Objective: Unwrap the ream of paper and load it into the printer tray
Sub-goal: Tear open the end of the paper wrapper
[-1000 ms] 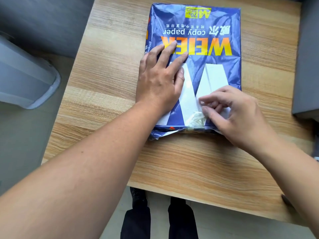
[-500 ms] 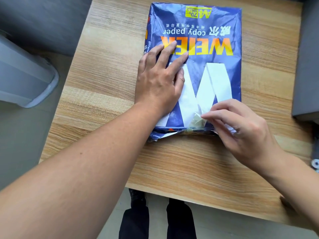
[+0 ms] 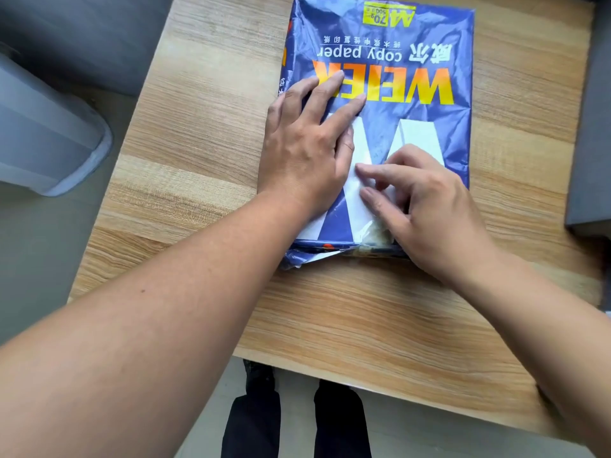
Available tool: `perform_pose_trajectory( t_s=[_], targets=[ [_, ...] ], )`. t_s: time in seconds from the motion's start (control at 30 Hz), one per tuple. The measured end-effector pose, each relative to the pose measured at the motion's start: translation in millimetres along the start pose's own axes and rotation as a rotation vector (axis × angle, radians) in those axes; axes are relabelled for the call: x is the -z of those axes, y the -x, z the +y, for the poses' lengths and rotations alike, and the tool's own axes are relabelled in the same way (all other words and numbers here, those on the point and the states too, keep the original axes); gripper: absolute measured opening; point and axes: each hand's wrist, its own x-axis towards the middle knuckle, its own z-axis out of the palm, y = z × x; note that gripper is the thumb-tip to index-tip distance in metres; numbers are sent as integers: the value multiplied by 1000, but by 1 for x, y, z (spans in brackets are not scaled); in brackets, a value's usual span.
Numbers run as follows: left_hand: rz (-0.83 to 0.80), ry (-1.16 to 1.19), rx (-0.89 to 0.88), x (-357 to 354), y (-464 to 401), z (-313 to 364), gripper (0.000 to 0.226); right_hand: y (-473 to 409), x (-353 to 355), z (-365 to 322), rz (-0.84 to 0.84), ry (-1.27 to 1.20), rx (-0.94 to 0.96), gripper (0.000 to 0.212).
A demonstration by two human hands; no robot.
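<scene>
A ream of copy paper (image 3: 396, 61) in a blue wrapper with yellow lettering lies flat on the wooden table (image 3: 205, 133). Its near end is torn, with crumpled flaps and a scuffed patch (image 3: 373, 231). My left hand (image 3: 307, 150) lies flat on the wrapper's left half, fingers spread, pressing it down. My right hand (image 3: 426, 200) rests on the near right part of the wrapper, fingers curled and fingertips on the white stripe beside the torn patch. Whether those fingers pinch any wrapper I cannot tell.
A grey bin-like object (image 3: 43, 140) stands on the floor to the left of the table. A dark grey block (image 3: 591, 127) sits at the table's right edge. My legs and shoes (image 3: 294, 414) show below the table's near edge.
My right hand has slid from the wrapper's near right corner up and to the left across the top face. My left hand has stayed in place.
</scene>
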Motion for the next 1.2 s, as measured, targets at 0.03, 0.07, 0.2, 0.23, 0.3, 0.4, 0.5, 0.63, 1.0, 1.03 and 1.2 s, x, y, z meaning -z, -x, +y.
perform_pose_trajectory(
  t_s=[0.03,0.07,0.2,0.23,0.3,0.4,0.5,0.63,1.0,1.03,1.2],
  targets=[
    [-2,2,2,0,0,0,40,1,-3,0,29,-17,2,24],
    [-1,4,3,0,0,0,40,2,-4,0,52,-27,7,21],
    [-4,23,5,0,0,0,40,2,-6,-1,102,-61,9,14],
    [-8,30,9,0,0,-1,39,2,-5,-1,100,-69,6,12],
    [-26,39,21,2,0,-1,39,0,-5,-2,86,-60,15,9],
    [-91,26,24,9,-3,0,42,0,2,0,23,-103,37,13],
    [-197,-31,11,16,-9,5,48,9,18,7,-123,-60,56,45],
    [-215,-59,51,13,-5,16,53,21,23,16,-106,-42,66,33],
    [-152,-104,54,5,5,19,61,23,13,19,-5,-59,100,6],
    [-154,-108,55,5,5,19,60,22,14,19,-17,-58,95,7],
    [-140,-114,59,4,4,20,59,25,17,20,-69,0,128,9]
  ],
)
